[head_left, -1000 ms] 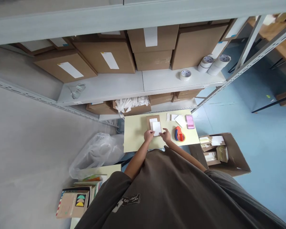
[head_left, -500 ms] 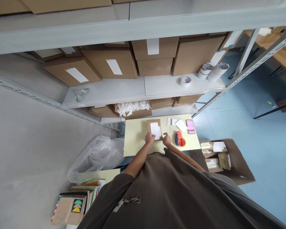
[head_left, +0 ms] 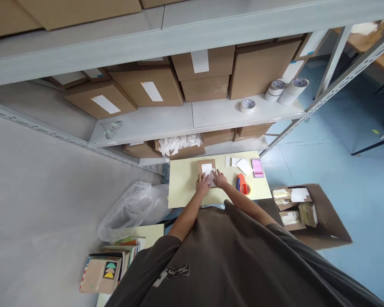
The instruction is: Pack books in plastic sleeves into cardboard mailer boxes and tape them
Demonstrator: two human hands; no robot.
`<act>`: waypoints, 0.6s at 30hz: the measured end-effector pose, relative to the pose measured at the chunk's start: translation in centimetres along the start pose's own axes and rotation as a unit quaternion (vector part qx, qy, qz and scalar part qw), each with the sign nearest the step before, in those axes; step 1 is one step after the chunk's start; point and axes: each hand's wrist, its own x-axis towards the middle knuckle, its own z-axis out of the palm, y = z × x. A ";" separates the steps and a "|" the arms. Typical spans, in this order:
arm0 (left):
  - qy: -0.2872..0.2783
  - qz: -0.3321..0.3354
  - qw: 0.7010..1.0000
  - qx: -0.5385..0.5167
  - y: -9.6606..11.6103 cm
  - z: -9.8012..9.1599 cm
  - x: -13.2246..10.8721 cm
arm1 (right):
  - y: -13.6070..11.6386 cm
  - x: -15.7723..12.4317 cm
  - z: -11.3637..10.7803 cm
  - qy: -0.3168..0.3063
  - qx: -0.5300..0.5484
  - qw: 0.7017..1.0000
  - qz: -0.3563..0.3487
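A small brown cardboard box (head_left: pixel 199 165) lies on the pale yellow table (head_left: pixel 182 181), with a white paper label (head_left: pixel 207 168) on its top. My left hand (head_left: pixel 202 184) rests on the box's left part, fingers stretched toward the label. From the right, my right hand (head_left: pixel 219 179) reaches over the label with its fingers spread, touching it. Both hands are open, and they cover the label's lower part. To the right of them lies a red and blue tape dispenser (head_left: pixel 242 184).
White cards (head_left: pixel 243 166) and a pink pad (head_left: pixel 257 167) lie at the table's right. A large open carton (head_left: pixel 329 217) with packed parcels stands on the floor to the right. Shelving (head_left: pixel 166 121) with boxes rises ahead; a clear plastic bag (head_left: pixel 136 207) sits left.
My left hand has let go of the label edge and flattened onto the box. My right hand has moved left from the box's edge onto the label.
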 end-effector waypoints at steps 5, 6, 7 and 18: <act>-0.086 -0.018 0.996 -0.016 -0.8 0.8 1.1 | 0.8 -0.3 1.9 -0.030 0.049 0.998 0.019; -0.093 -0.016 0.995 -0.021 -0.9 0.8 1.3 | 1.1 -0.6 2.4 -0.025 0.062 0.998 0.019; -0.098 -0.016 0.995 -0.027 -1.1 0.9 1.4 | 1.5 -0.8 2.9 -0.022 0.070 0.997 0.018; -0.086 0.012 0.993 -0.081 -2.2 1.7 1.8 | 1.7 0.3 1.3 0.008 0.066 0.998 0.005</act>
